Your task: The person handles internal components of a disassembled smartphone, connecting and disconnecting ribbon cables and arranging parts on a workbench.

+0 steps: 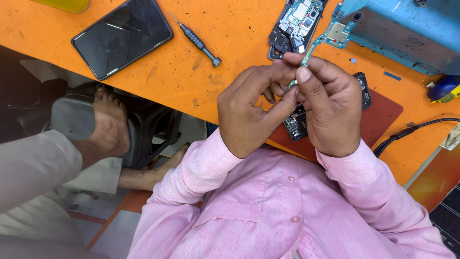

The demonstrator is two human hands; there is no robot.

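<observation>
Head view: two hands (pixel 287 103), one circuit board (pixel 335 33).

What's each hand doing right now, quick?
Left hand: closed, fingers pinching the lower end of the small circuit board.
Right hand: closed, fingers pinching the same board just above.

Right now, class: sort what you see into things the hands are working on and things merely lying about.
In use:
- left hand and right hand, pinching the circuit board by its thin strip
- opened phone body beneath the hands

Lying about:
- screwdriver
- black phone panel
- second opened phone
- blue box
- black cable
</observation>
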